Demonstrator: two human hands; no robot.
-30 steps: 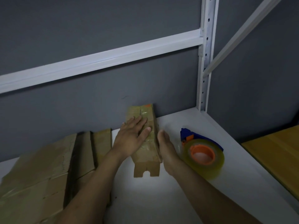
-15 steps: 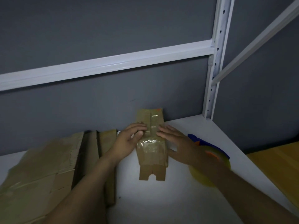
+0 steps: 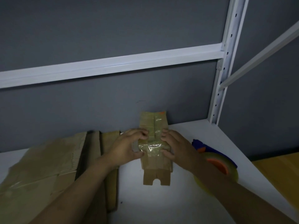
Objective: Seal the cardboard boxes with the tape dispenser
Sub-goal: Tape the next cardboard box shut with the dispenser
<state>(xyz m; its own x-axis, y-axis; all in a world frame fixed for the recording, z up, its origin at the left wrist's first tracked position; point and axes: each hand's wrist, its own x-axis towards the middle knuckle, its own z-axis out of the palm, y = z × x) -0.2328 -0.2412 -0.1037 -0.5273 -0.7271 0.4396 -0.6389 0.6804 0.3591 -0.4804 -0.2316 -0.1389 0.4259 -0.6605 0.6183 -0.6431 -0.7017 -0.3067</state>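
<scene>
Hands: left hand point(image 3: 127, 148) and right hand point(image 3: 175, 148) both grip the small box point(image 3: 154, 143), frame centre.
Done: tape wrapped.
Left: flat boxes point(image 3: 40, 167), lower left; tape dispenser point(image 3: 218, 160) idle.

Brown box point(image 3: 153, 160), blue-orange tape dispenser point(image 3: 215, 156)

Item one: my left grip point(image 3: 127, 149), a bare hand; behind it, wrist and forearm uncovered to the frame edge. Item two: my right grip point(image 3: 176, 147), likewise bare, forearm uncovered behind it. Dim light hides finer marks.
</scene>
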